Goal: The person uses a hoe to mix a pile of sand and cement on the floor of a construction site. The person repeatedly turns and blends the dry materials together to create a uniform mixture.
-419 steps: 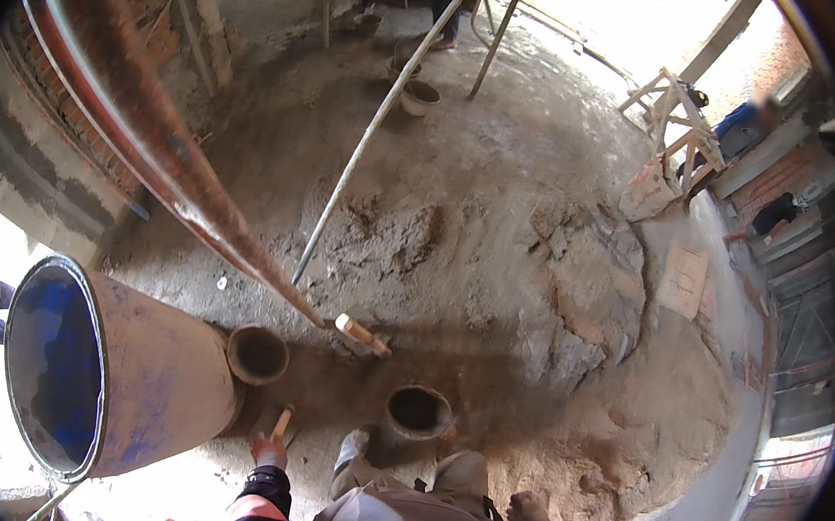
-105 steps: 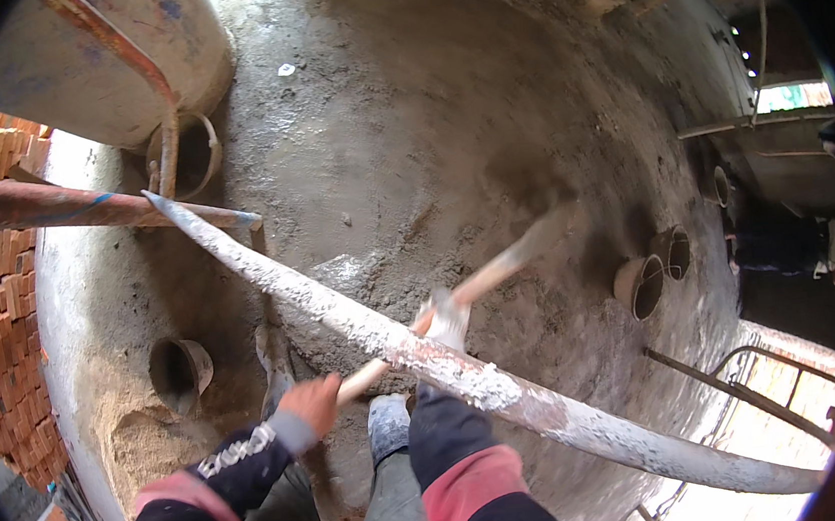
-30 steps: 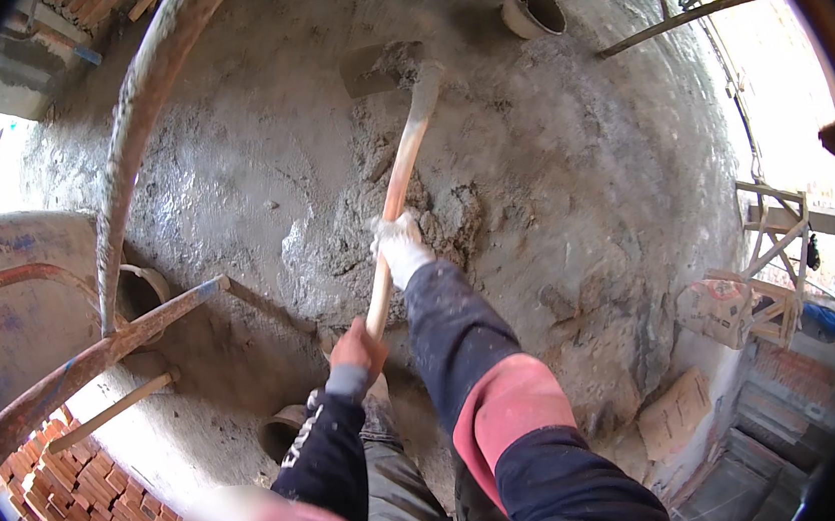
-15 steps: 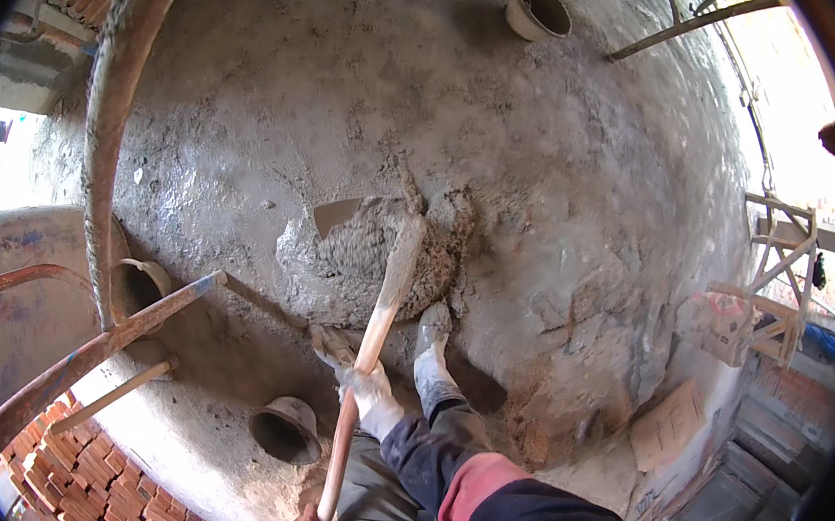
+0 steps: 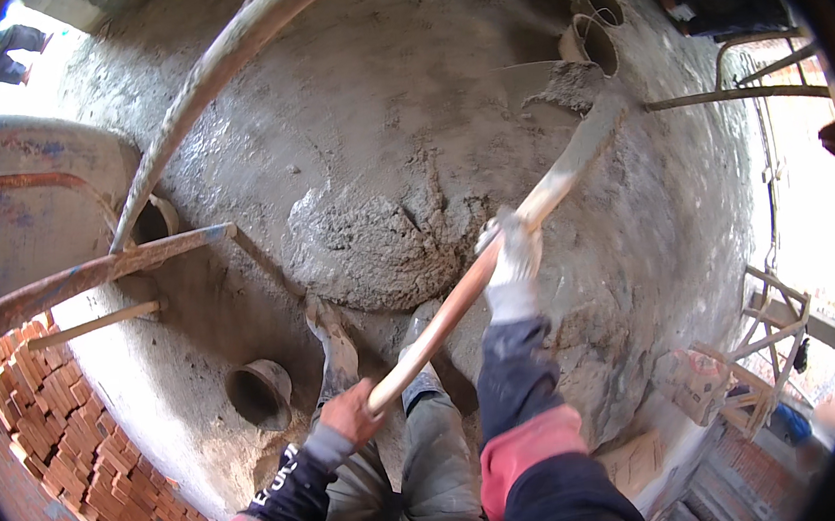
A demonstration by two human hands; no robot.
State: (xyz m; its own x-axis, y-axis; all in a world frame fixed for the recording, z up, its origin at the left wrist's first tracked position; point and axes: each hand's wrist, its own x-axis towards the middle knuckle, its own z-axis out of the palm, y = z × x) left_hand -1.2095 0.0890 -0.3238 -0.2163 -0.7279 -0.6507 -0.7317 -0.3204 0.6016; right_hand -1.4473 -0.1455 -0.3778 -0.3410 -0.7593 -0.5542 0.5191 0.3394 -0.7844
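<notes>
A long wooden-handled shovel (image 5: pixel 457 307) runs diagonally up to the right across my view. My bare left hand (image 5: pixel 354 413) is wrapped round the butt end of its handle. Farther up, my right hand (image 5: pixel 515 256), in a pale glove, is closed round the shaft. A load of wet grey mortar (image 5: pixel 570 87) lies on the raised blade, just in front of a bucket (image 5: pixel 588 43) at the far right. The mortar heap (image 5: pixel 366 250) sits on the floor beyond my feet.
A second bucket (image 5: pixel 599 4) stands behind the first. At left are a mixer drum (image 5: pixel 31 212), metal bars (image 5: pixel 88 282) and stacked bricks (image 5: pixel 72 434). Another bucket (image 5: pixel 260 394) lies near my left foot. A person in dark clothes (image 5: pixel 725 5) is at far right.
The shovel has lifted out of the mortar heap and swung to the far right, carrying mortar. Both hands have moved with it, the right one up and outward.
</notes>
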